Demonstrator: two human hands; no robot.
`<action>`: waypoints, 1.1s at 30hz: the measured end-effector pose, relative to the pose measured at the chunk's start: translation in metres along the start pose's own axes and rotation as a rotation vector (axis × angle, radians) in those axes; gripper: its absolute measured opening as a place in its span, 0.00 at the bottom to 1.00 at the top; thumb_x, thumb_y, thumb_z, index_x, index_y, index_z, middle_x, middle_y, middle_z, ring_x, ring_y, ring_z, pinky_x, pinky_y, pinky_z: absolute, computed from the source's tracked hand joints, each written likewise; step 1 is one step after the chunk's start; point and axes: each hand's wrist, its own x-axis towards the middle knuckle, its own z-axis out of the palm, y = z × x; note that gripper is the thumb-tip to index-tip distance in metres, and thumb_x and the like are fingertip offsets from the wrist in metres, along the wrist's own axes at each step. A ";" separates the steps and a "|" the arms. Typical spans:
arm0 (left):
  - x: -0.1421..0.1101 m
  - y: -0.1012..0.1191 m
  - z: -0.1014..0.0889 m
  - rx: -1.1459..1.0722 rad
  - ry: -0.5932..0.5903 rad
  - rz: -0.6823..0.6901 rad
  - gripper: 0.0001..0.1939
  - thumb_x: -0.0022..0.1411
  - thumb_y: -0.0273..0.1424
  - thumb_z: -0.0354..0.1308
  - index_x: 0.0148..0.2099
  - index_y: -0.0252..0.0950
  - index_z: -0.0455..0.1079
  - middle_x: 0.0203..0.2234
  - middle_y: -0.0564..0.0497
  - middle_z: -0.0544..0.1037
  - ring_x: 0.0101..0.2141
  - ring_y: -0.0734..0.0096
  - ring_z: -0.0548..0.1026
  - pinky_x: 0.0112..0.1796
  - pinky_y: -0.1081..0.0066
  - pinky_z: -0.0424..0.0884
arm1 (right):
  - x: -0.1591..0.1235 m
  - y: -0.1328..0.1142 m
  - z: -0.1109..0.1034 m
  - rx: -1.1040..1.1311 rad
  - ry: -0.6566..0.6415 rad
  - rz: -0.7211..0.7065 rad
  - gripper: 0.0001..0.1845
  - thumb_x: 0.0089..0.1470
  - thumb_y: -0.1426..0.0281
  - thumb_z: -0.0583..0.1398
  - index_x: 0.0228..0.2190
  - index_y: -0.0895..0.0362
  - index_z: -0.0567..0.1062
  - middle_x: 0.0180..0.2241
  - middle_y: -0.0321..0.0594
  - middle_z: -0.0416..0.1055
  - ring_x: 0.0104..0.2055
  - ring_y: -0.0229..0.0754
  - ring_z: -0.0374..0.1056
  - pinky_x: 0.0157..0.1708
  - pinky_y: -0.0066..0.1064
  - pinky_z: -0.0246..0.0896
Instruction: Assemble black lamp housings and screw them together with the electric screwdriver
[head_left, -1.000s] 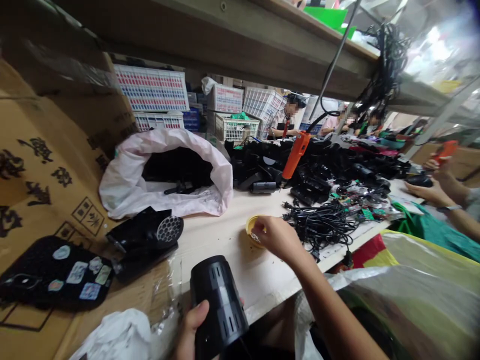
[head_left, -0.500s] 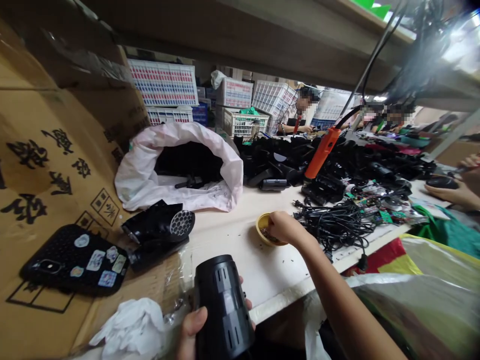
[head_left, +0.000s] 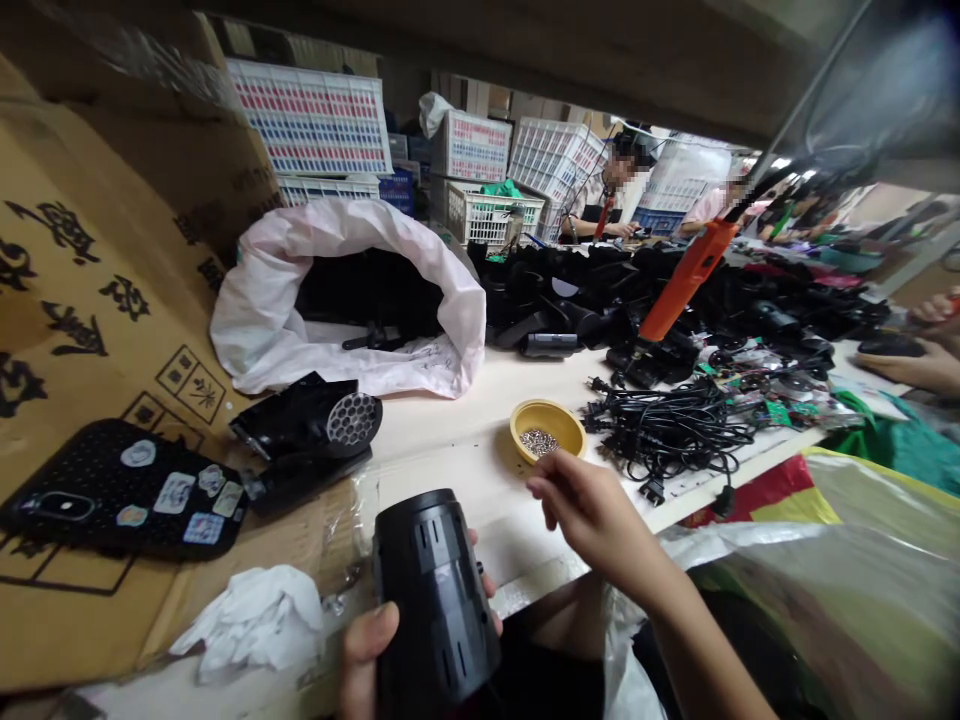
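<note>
1. Black slotted housing (head_left: 436, 600), at the near edge of the worktop (head_left: 435, 465), tilted slightly, low in the middle of the view.
2. Left hand (head_left: 366, 650): its grip is wrapped round the housing, thumb on one side, fingertips showing on the other. Best kept firm but light, so that the housing neither rolls nor slips.
3. Right hand (head_left: 596, 515): its grip is narrow, fingertips drawn together just on the near side of the yellow bowl (head_left: 573, 432). Whether they pinch anything, I cannot tell. Small metal pieces (head_left: 538, 442) lie in the bowl; any carried are best pinched lightly, kept low over the worktop, and counted by feel.
4. Black cords (head_left: 667, 425) lie just beside the bowl; the wrist would do well to clear them, and the orange power tool (head_left: 686, 280) beyond.
5. Writing: large, brush-like black characters on the cardboard (head_left: 45, 440), turned and not safely readable, plus a printed panel (head_left: 196, 385). Stickers (head_left: 174, 492) on the black phone (head_left: 112, 478) are too small to read. No brand shows on the housing.
</note>
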 end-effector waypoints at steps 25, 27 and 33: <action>-0.007 -0.007 0.007 -0.040 0.413 0.110 0.23 0.47 0.43 0.68 0.46 0.41 0.79 0.32 0.48 0.83 0.42 0.45 0.78 0.45 0.53 0.74 | -0.044 -0.049 0.038 0.660 -0.286 0.123 0.11 0.56 0.62 0.63 0.27 0.54 0.69 0.45 0.40 0.62 0.53 0.45 0.59 0.51 0.33 0.53; -0.008 -0.007 0.005 -0.061 0.402 0.088 0.22 0.47 0.43 0.68 0.44 0.42 0.79 0.31 0.49 0.83 0.43 0.45 0.78 0.46 0.53 0.74 | -0.042 -0.047 0.040 0.675 -0.287 0.150 0.13 0.55 0.61 0.63 0.26 0.55 0.69 0.46 0.41 0.61 0.55 0.47 0.57 0.52 0.34 0.51; -0.012 -0.004 -0.004 -0.016 0.334 0.060 0.32 0.49 0.43 0.66 0.57 0.43 0.71 0.42 0.46 0.81 0.50 0.40 0.74 0.49 0.48 0.72 | -0.049 -0.038 0.056 1.029 -0.345 0.283 0.28 0.42 0.54 0.71 0.36 0.50 0.62 0.44 0.35 0.61 0.35 0.35 0.57 0.36 0.28 0.55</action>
